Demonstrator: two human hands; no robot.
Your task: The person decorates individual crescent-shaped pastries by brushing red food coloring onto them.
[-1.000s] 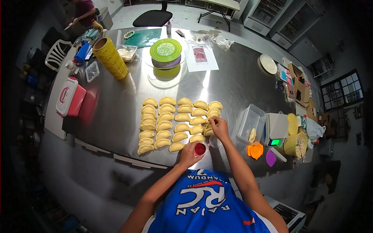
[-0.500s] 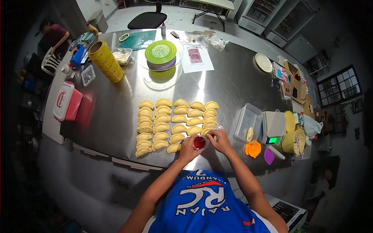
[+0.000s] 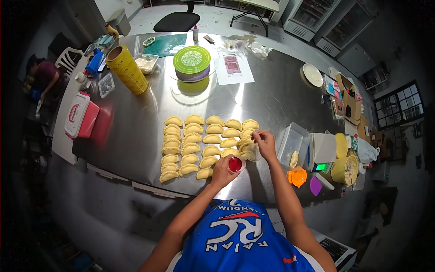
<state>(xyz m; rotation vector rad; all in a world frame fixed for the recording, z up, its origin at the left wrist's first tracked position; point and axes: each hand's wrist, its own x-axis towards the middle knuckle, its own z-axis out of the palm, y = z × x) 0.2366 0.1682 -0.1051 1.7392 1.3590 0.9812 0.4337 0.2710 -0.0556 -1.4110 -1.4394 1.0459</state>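
Left hand [image 3: 223, 171] clamped on red cup [image 3: 234, 164], held over counter [image 3: 136, 131] just beside pastries [image 3: 206, 143], at near right corner of rows. Right hand [image 3: 265, 141] pinched above rightmost pastries, content too small to tell. Clear tub [image 3: 292, 144] right of pastries.

Wearer at bottom centre of frame: blue short-sleeved jersey [image 3: 240, 240], large white block lettering across the chest with a red accent stripe above it, smaller white text along the collar edge, all reading upside down from this view. Small red-and-white patch at lower right of the shirt. Both forearms bare, left hand [image 3: 222, 172] and right hand [image 3: 266, 143] ungloved.
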